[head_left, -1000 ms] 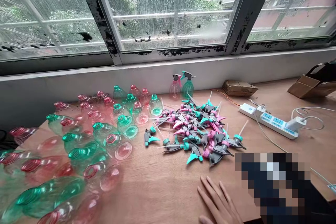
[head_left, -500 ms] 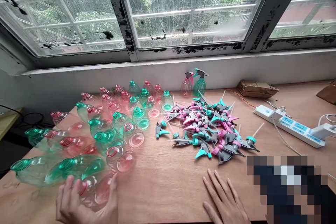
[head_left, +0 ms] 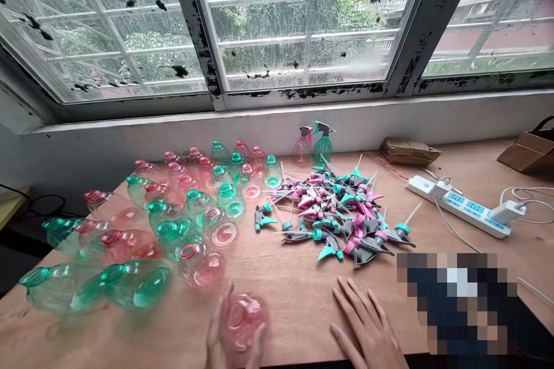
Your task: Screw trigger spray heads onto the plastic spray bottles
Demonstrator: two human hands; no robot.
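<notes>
Pink bottle, bottom centre of frame, grasped by left hand, fingers and thumb either side; long axis looks foreshortened, blur hides mouth's direction. Tabletop spans rightward to right hand, spread flat; near edge close below.

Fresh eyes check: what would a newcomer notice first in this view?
Probably the heap of pink and turquoise spray heads mid-table, with the crowd of clear pink and green bottles to its left. At the front, the left hand holds a pink bottle, and the right hand rests palm-down to its right. Behind the heap, two spray bottles with heads fitted stand by the wall.
</notes>
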